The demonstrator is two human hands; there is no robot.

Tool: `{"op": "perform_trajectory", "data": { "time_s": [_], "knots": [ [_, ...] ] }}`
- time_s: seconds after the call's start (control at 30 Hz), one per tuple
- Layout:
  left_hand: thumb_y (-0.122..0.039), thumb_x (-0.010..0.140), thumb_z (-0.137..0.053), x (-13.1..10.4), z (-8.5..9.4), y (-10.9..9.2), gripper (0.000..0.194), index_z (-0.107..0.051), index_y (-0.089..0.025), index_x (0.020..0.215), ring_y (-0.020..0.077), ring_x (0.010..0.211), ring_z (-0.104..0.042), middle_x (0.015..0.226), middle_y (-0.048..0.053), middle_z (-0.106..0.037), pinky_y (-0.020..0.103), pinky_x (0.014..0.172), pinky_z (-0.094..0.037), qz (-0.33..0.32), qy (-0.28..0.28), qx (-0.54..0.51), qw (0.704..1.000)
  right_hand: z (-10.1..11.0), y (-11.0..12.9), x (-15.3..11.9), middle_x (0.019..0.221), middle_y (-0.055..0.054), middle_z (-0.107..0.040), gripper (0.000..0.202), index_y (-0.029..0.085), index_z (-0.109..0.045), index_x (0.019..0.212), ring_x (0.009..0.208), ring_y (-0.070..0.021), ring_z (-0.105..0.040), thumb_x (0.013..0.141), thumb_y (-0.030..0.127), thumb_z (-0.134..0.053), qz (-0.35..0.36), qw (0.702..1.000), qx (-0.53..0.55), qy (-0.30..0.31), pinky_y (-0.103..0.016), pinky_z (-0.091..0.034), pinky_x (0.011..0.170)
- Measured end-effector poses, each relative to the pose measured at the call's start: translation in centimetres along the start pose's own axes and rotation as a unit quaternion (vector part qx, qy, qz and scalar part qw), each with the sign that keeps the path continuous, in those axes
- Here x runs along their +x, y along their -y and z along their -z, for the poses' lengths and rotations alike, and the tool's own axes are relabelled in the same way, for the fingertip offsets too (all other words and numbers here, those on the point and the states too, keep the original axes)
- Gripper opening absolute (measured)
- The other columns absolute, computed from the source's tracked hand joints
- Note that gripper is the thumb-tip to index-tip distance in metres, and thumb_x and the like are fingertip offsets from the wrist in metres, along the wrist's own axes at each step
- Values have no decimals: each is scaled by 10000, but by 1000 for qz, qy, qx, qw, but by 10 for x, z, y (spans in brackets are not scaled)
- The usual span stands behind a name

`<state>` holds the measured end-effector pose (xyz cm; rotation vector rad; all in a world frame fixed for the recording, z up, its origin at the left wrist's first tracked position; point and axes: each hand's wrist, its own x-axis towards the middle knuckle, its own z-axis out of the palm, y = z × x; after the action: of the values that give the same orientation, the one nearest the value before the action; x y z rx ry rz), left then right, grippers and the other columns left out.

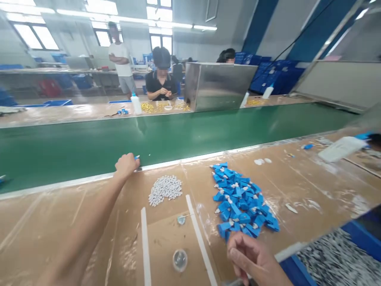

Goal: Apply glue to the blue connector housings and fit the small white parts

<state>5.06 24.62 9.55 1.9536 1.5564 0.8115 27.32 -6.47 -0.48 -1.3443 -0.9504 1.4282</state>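
Observation:
My left hand [126, 163] reaches out to the near edge of the green conveyor belt [196, 133]. Its fingers are closed on a small blue piece with a whitish tip [137, 157], mostly hidden by the hand. My right hand [251, 258] is at the front of a heap of blue pieces with pale tips [238, 198]. Its fingers are loosely curled and apart, with nothing visible between them. Left of the heap lies a pile of small light-grey bits [166, 190]. Nearer me are a small pale-blue blob with a thin stick [181, 219] and a round clear cup [180, 260].
Two white strips [145, 242] run along the brown tabletop. A blue bin of dark and pale bits [342, 258] stands at the lower right, a white container [342, 149] farther back. Across the belt, a seated person [162, 79] works beside a metal box [223, 85]; another person stands behind.

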Motion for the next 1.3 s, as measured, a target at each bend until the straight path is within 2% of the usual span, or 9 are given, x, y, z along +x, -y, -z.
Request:
{"op": "perform_trajectory", "data": {
  "time_s": [0.17,0.33,0.47,0.63,0.77,0.93,1.1,1.2,1.3],
  "knots": [
    [-342,948,-610,-10,-81,-20,340,-605,-176,1244,238,1060,-635,1259,103,-620,451,891,-551,-200,156,-5,967,25,0,-2,642,58,-435,439,183,-578,767,473,-63,-340,845,606,-666,8,997,10,-76,-190,-293,439],
    [-82,755,-702,-27,-171,-49,273,-738,-231,982,262,1090,-605,1120,71,-653,352,938,-479,-341,292,16,893,30,10,2,638,42,-433,403,187,-599,738,500,-89,-352,855,566,-667,51,996,-14,-70,-223,-291,468],
    [-63,680,-707,-24,-198,-61,260,-703,-189,907,301,1037,-584,1050,101,-611,379,896,-454,-359,319,23,877,43,7,-11,670,34,-446,369,192,-614,739,519,-93,-338,871,534,-659,63,992,-45,-96,-228,-301,488],
    [-146,806,-641,-32,-177,-56,179,-621,-177,980,244,937,-586,1031,96,-602,363,846,-465,-306,296,-32,904,60,-1,-24,641,41,-406,372,193,-620,757,535,-103,-325,869,547,-656,47,990,-24,-131,-228,-285,491],
    [-354,933,-571,-69,-139,-53,257,-545,-167,1108,184,830,-631,958,66,-628,322,760,-516,-210,278,-167,922,55,5,-22,663,33,-422,379,195,-619,763,553,-118,-344,873,557,-646,58,990,-24,-125,-243,-297,506],
    [-330,811,-770,-127,-81,-48,383,-624,-172,1128,121,716,-646,851,13,-634,240,683,-515,22,305,-488,818,31,20,-11,679,35,-438,342,194,-597,774,579,-120,-370,905,508,-638,76,996,-23,-49,-248,-327,547],
    [-330,735,-839,-174,-47,-34,346,-653,-145,962,117,596,-629,743,25,-666,185,490,-471,75,274,-530,799,-6,26,-5,694,24,-495,308,188,-630,811,613,-127,-436,874,483,-691,84,996,-3,-20,-243,-387,566],
    [-388,776,-802,-197,-40,-23,352,-647,-136,968,115,551,-636,783,57,-705,177,443,-471,102,266,-528,800,-29,30,-3,843,-16,-599,333,206,-648,1067,744,-163,-557,863,460,-716,99,994,-2,-36,-262,-484,672],
    [-509,851,-692,-214,-34,-14,397,-643,-118,892,117,510,-638,755,81,-703,166,402,-462,190,278,-571,749,-45,33,0,951,-45,-629,436,216,-601,1226,810,-175,-596,872,443,-714,121,992,-22,-19,-273,-518,727]
  ]
}}
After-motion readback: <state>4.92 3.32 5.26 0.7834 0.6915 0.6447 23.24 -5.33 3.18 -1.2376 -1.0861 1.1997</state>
